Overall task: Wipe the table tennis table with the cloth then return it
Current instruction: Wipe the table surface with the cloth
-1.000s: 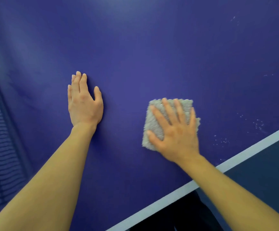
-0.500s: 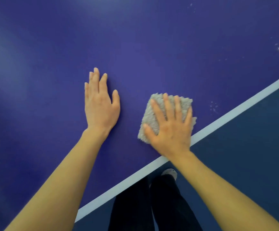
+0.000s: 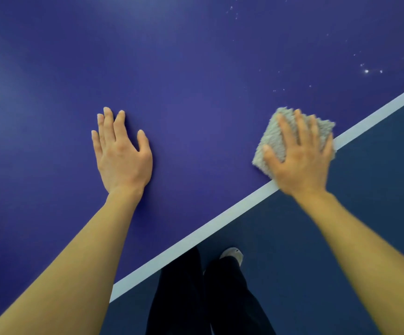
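Right hand [image 3: 300,160] flat on cloth [image 3: 272,139], slightly blurred, left hand [image 3: 121,153] flat on table [image 3: 196,68]

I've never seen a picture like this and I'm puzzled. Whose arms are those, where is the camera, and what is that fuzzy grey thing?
The camera sits on a person's head, looking down, so you see their own arms. The left hand lies flat on the blue table tennis table. The right hand presses flat on a fluffy grey cloth at the white edge line. Small white specks dot the table farther away. Below are dark trousers and a shoe.
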